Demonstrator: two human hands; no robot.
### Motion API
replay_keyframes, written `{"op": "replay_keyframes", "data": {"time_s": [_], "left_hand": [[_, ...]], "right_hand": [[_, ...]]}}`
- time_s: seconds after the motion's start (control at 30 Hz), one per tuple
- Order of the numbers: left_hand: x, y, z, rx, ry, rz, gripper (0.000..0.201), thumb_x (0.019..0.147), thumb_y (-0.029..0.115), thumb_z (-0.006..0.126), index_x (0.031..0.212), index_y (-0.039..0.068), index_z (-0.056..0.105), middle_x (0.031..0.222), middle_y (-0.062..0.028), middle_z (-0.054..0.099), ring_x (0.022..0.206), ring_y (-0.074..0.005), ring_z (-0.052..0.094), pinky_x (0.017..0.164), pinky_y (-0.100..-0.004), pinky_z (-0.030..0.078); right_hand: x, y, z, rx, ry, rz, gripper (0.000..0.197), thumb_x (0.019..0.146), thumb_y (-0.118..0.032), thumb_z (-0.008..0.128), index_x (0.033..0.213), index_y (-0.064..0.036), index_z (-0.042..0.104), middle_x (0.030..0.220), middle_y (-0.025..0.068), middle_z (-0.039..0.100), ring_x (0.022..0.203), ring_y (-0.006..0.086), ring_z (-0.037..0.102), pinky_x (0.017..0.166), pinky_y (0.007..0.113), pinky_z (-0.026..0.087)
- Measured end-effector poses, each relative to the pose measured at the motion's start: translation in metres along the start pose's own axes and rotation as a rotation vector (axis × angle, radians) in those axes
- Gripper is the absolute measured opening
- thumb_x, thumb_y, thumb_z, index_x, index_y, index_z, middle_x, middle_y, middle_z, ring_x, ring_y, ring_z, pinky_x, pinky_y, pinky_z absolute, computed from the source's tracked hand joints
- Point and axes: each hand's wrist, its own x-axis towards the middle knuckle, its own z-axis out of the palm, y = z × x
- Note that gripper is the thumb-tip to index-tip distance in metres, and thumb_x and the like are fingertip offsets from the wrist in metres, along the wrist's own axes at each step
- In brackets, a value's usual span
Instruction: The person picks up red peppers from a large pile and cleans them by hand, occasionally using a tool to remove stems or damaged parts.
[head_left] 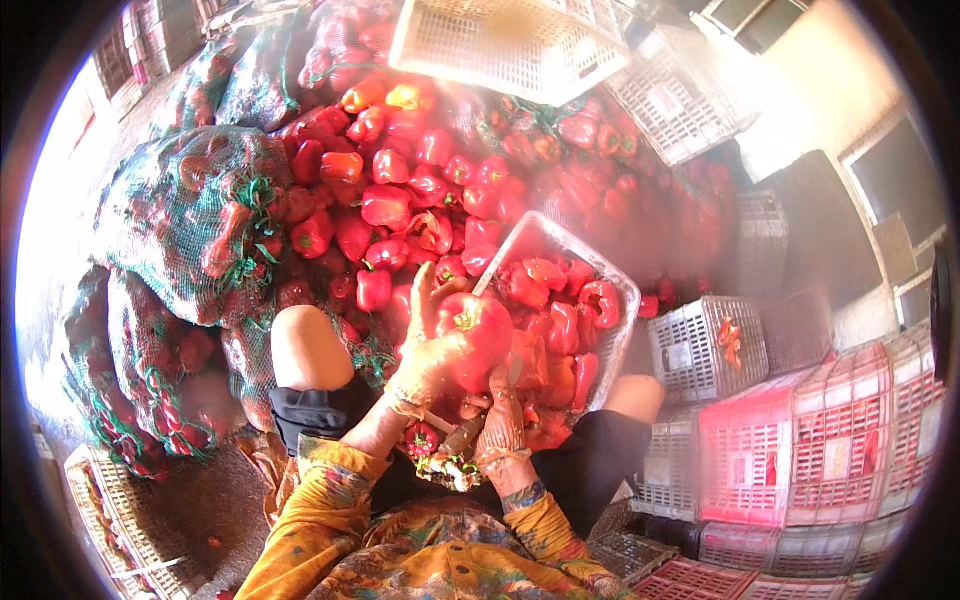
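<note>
My left hand (432, 358) is closed round a large red bell pepper (478, 335), its green stem facing up, in front of my lap. Just right of the pepper, my right hand (502, 418) is closed, thumb upward, on what looks like a knife; its brown handle (461, 437) sticks out toward the lower left. Glare and the fingers hide most of the blade. Beneath the hands, cut green-and-white pepper cores (447, 470) gather between my legs. A pale plastic crate (627, 312) with red peppers, some of them cut open, stands against the right side of the held pepper.
A heap of loose red peppers (388, 205) lies ahead. Green mesh sacks (165, 220) of peppers crowd the left. White crates (500, 45) stand at the back, and stacked red and white crates (745, 450) line the right. Another crate (115, 520) sits at lower left.
</note>
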Motion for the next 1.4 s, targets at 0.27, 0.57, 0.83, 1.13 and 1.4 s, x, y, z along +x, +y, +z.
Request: {"op": "replay_keyframes", "data": {"time_s": [0.27, 0.57, 0.83, 1.13, 1.4], "left_hand": [[0.001, 0.009, -0.003, -0.051, -0.15, -0.024, 0.108, 0.057, 0.019, 0.091, 0.148, 0.012, 0.033, 0.14, -0.0098, 0.045, 0.13, -0.0242, 0.046, 0.11, -0.0389, 0.039], [0.005, 0.026, -0.01, 0.269, -0.107, 0.173, 0.083, 0.061, 0.012, 0.089, 0.132, 0.006, 0.046, 0.125, -0.0067, 0.055, 0.119, -0.0202, 0.054, 0.103, -0.0353, 0.043], [-0.004, 0.035, -0.009, 0.439, -0.179, 0.143, 0.094, 0.055, 0.008, 0.09, 0.137, 0.007, 0.045, 0.133, -0.0073, 0.051, 0.124, -0.0211, 0.051, 0.108, -0.0357, 0.041], [-0.01, 0.012, -0.025, -0.287, 0.004, -0.08, 0.08, 0.065, 0.01, 0.079, 0.137, 0.01, 0.046, 0.132, -0.0082, 0.055, 0.124, -0.026, 0.054, 0.106, -0.042, 0.046], [-0.004, 0.028, -0.023, -0.265, -0.207, -0.256, 0.1, 0.059, 0.01, 0.074, 0.152, 0.008, 0.035, 0.143, -0.0126, 0.051, 0.13, -0.0284, 0.052, 0.112, -0.0406, 0.041]], "right_hand": [[-0.008, 0.006, 0.017, -0.078, 0.127, -0.145, 0.039, 0.095, -0.042, 0.066, 0.117, -0.0137, 0.051, 0.078, -0.0052, 0.045, 0.057, 0.0083, 0.041, 0.05, 0.022, 0.036], [-0.029, -0.059, 0.02, -1.209, -0.134, -0.738, 0.02, 0.101, -0.019, 0.055, 0.101, -0.0027, 0.068, 0.072, 0.0044, 0.064, 0.064, 0.0112, 0.061, 0.058, 0.028, 0.05], [-0.021, -0.049, 0.014, -1.39, -0.236, -0.609, 0.037, 0.101, -0.035, 0.057, 0.088, -0.0017, 0.067, 0.063, 0.0054, 0.061, 0.051, 0.0134, 0.059, 0.05, 0.031, 0.046], [-0.018, 0.007, -0.053, -1.412, -0.286, -0.631, 0.027, 0.1, -0.023, 0.055, 0.089, -0.0014, 0.067, 0.074, 0.014, 0.066, 0.067, 0.0284, 0.065, 0.062, 0.037, 0.05], [-0.023, -0.072, 0.017, -1.027, -0.352, -0.678, 0.062, 0.087, -0.015, 0.075, 0.142, -0.005, 0.05, 0.12, 0.0108, 0.067, 0.104, 0.0183, 0.066, 0.089, 0.032, 0.054]]}}
